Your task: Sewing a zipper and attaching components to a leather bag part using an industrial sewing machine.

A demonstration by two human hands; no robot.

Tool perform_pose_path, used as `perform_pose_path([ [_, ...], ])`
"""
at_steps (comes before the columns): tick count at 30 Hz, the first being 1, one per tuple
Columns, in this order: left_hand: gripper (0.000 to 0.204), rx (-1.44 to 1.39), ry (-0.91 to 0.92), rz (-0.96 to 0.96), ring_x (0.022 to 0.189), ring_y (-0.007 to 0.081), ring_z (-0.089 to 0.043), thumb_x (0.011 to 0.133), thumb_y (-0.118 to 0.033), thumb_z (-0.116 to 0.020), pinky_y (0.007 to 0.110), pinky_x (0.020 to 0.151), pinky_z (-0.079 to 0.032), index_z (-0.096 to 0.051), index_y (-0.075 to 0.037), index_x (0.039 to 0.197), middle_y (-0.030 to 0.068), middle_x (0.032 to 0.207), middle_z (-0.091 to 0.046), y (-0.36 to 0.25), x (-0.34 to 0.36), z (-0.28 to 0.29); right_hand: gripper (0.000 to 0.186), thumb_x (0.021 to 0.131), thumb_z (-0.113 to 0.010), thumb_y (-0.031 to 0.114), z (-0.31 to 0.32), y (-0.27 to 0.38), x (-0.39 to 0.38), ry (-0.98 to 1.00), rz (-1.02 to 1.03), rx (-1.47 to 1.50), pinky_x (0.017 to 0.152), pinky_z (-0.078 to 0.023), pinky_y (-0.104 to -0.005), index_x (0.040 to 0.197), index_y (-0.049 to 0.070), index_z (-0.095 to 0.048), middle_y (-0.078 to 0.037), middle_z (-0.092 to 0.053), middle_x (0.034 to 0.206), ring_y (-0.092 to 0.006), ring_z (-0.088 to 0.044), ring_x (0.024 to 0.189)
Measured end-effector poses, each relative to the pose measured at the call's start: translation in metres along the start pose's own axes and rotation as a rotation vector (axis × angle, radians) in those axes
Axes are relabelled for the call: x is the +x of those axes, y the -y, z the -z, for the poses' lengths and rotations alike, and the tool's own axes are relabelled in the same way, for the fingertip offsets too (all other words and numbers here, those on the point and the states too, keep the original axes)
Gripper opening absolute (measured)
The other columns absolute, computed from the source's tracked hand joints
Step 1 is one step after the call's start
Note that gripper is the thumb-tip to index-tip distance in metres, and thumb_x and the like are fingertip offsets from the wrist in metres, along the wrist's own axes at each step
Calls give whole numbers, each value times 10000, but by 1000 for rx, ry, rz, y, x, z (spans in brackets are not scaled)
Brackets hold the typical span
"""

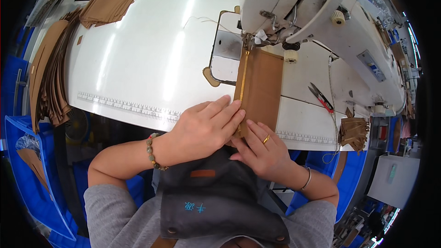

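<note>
A brown fabric panel [264,89] lies on the white sewing table, its far end under the needle area [248,41] of a sewing machine. A gold-toothed zipper [244,78] runs along the panel's left edge. My left hand [206,123] lies with fingers stretched out flat, the fingertips touching the zipper's near part; its thumb is hidden. My right hand [262,152], with a gold ring, is closed on the panel's near end, fingers on top and thumb low at the edge.
Scissors-like thread snips [321,97] with red handles lie right of the panel. Brown pieces are stacked at the far left [112,0], hang over the left edge [50,73] and sit bundled at the right [353,132]. Blue bins [39,170] flank the table.
</note>
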State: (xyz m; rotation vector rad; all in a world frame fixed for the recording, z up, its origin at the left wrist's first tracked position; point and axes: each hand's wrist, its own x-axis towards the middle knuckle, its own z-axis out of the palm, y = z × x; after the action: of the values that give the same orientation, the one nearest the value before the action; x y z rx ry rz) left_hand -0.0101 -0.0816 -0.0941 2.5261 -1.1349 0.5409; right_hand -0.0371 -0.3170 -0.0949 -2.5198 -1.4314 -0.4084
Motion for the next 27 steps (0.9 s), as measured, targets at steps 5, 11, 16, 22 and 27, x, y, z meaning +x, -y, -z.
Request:
perform_pose_path([
  [5, 527, -86, -8, 42, 1164, 281, -685, 711, -214, -780, 362, 895, -597, -748, -49, 1210, 101, 1272, -708, 2, 2, 0, 492, 918, -721, 380, 6, 2, 3, 33, 13, -31, 1010, -556, -447, 1268, 34, -721, -201, -681, 1176, -352, -664, 1182],
  [11, 566, -96, 33, 22, 1174, 280, -678, 673, -236, -784, 383, 915, -589, -744, -60, 1210, 95, 1294, -695, 3, 2, 5, 328, 878, -774, 350, 31, -36, 22, -10, -94, 299, 893, -585, -379, 1030, 63, -731, -88, -695, 1063, -271, -701, 968],
  [16, 613, 2, 44, 11, 1201, 302, -664, 635, -219, -762, 399, 943, -574, -736, -72, 1229, 110, 1305, -686, -1, 2, 5, 333, 872, -786, 345, 5, -95, 60, -127, -128, 85, 795, -565, -387, 1026, 62, -697, -83, -682, 1177, -282, -689, 852],
  [22, 576, -20, 77, 25, 1208, 306, -663, 669, -205, -752, 402, 942, -565, -736, -79, 1231, 114, 1313, -687, -2, 1, 5, 467, 871, -778, 404, -20, -108, 70, -122, -202, 190, 870, -540, -428, 1133, 31, -678, -118, -653, 1345, -352, -685, 968],
  [27, 543, -2, 67, 26, 1201, 305, -667, 692, -190, -745, 399, 937, -566, -742, -87, 1226, 112, 1313, -691, -3, 1, 5, 509, 857, -784, 429, -20, -110, 66, -129, -224, 241, 865, -546, -424, 1159, 32, -687, -107, -669, 1328, -350, -686, 971],
])
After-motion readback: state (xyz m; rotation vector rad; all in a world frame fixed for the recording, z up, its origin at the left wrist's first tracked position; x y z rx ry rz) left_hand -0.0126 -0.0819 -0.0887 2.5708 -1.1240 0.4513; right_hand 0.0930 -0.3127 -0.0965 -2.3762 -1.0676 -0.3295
